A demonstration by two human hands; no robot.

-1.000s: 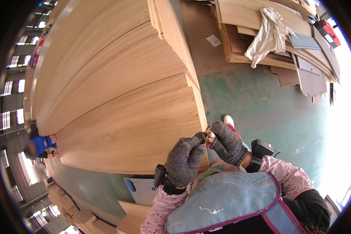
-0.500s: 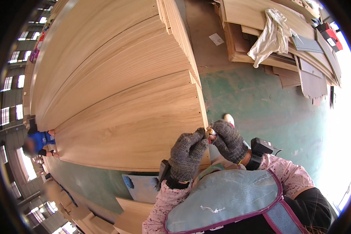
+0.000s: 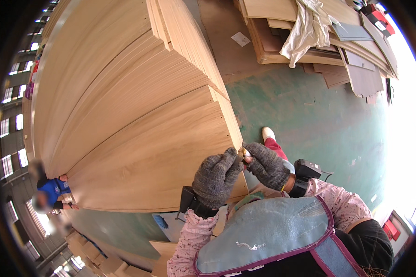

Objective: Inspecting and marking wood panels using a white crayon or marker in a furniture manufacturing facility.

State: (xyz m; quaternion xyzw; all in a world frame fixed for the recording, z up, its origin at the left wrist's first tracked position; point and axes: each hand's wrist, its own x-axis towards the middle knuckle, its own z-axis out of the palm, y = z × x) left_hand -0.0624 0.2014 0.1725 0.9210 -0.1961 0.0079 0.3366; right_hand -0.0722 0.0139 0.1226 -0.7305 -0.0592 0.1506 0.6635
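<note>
My left hand (image 3: pixel 216 177), in a dark grey knitted glove, is closed with its fingertips pinched together at the corner of a stack of wood-grain boards (image 3: pixel 162 152). Meeting it there is my right hand (image 3: pixel 267 167), gloved alike, also closed, with bare fingertips showing and something whitish at one of them. Between the two sets of fingertips is a small brownish bit, too small to name. Both hands are above the boards' near right edge. Each wrist carries a black strap with a black box.
At the far left end of the boards stands a person (image 3: pixel 55 188) in blue, hands at their edge. More panels (image 3: pixel 268 34) lie piled at the upper right under a white cloth (image 3: pixel 305 32). A blue pallet-like piece (image 3: pixel 168 224) and cut boards (image 3: pixel 164 249) lie at the lower left.
My head view has shifted, so the panel pile and floor paper appear farther left and higher. My hands stay pinched together, slightly farther left in view. My foot and red trouser leg show more.
</note>
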